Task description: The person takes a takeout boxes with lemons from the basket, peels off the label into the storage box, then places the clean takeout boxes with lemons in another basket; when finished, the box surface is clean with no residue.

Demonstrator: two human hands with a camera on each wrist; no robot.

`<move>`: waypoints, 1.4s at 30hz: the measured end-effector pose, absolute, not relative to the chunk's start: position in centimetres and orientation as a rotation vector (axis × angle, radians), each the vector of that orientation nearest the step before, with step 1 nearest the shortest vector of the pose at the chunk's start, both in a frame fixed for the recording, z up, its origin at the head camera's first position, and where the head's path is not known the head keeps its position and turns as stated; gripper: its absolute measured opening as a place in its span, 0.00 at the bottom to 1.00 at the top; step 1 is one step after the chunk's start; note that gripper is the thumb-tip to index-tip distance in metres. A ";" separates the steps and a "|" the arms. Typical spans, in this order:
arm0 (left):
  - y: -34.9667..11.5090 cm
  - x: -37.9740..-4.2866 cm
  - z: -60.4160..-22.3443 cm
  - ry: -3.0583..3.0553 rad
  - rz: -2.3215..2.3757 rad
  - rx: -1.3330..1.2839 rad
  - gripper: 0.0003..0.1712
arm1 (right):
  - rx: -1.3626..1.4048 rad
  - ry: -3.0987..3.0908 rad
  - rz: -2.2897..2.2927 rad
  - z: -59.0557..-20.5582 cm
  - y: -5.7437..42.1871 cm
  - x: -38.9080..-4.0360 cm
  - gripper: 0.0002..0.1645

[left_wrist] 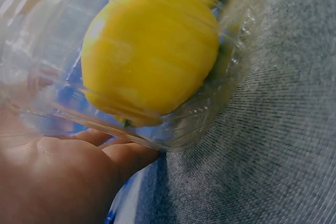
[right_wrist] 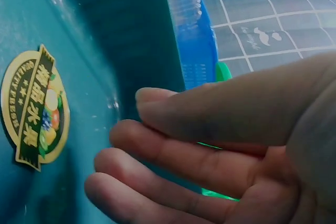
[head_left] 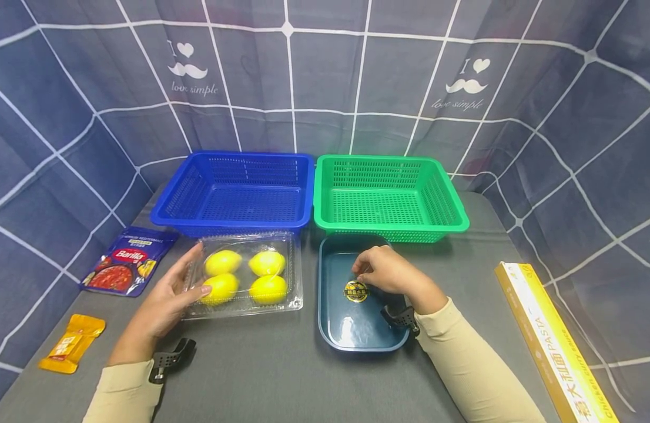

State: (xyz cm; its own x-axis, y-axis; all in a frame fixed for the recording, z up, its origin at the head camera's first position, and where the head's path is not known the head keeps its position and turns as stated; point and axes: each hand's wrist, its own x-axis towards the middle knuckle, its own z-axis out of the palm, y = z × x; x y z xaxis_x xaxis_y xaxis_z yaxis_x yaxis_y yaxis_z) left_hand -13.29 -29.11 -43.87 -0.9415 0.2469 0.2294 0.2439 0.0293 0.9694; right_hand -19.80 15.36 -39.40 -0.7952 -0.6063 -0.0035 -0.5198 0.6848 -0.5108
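A clear plastic clamshell box (head_left: 244,288) with several yellow lemons (head_left: 268,289) inside lies left of centre. My left hand (head_left: 165,299) holds it by its left side, thumb over the top edge; in the left wrist view some fingers (left_wrist: 134,156) reach beneath the box. Right of it stands a dark teal tray (head_left: 351,329) with a black and gold fruit sticker (head_left: 356,291) on its floor. My right hand (head_left: 391,271) hovers over this tray, close to the sticker. Its fingers (right_wrist: 131,182) are loosely bent with nothing between them.
Behind stand a blue basket (head_left: 232,223) and a green basket (head_left: 391,227), side by side. At left lie a Barilla sauce pouch (head_left: 119,267) and an orange packet (head_left: 73,343). A long yellow and white pasta box (head_left: 555,346) lies at right. Checked cloth (head_left: 325,76) surrounds the table.
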 end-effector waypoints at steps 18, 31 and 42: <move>-29.2 -13.1 -43.7 2.286 2.075 0.509 0.47 | -0.362 2.555 -1.726 -38.7 16.5 -20.8 0.12; -29.2 -13.2 -43.8 2.322 2.061 0.512 0.47 | 0.272 1.971 -2.704 -38.9 16.4 -21.1 0.10; -29.2 -13.2 -43.8 2.298 2.074 0.506 0.47 | 0.788 1.586 -2.827 -39.8 17.4 -21.3 0.13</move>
State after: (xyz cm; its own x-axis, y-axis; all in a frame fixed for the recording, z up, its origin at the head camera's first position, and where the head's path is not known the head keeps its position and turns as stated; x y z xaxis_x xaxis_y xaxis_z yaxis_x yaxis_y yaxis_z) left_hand -13.22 -29.16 -43.82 -0.9480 0.2398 0.2094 0.2328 0.0735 0.9697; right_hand -21.35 17.40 -39.76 -0.8705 0.3865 -0.3048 0.0587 -0.5335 -0.8438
